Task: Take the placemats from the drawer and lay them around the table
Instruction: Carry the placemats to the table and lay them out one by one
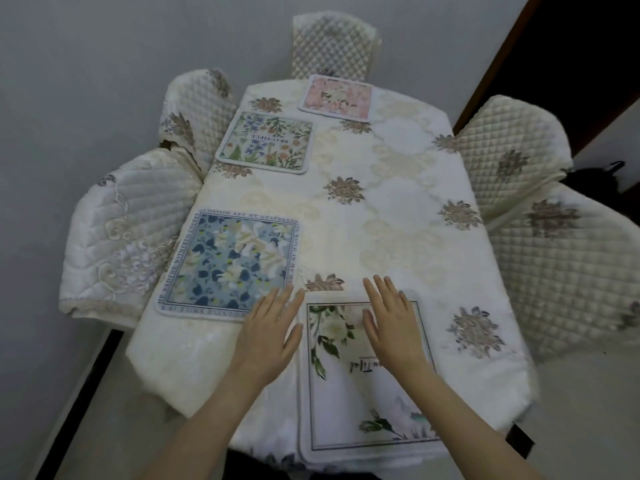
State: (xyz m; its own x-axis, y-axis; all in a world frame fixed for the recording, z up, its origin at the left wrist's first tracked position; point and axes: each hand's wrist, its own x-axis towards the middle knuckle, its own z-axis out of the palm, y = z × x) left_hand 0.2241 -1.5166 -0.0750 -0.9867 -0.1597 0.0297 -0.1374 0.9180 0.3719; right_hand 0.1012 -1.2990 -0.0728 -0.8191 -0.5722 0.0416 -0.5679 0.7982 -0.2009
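Lying on the table (398,209), which has a cream flowered cloth, are four placemats. The white placemat (363,393) is at the near edge; the right hand (391,317) is over its far part with straight, spread fingers, holding nothing. The left hand (270,327), also flat and empty, is just left of this mat. The blue placemat (228,261), green placemat (266,142) and pink placemat (336,97) lie farther along the table's left side and far end.
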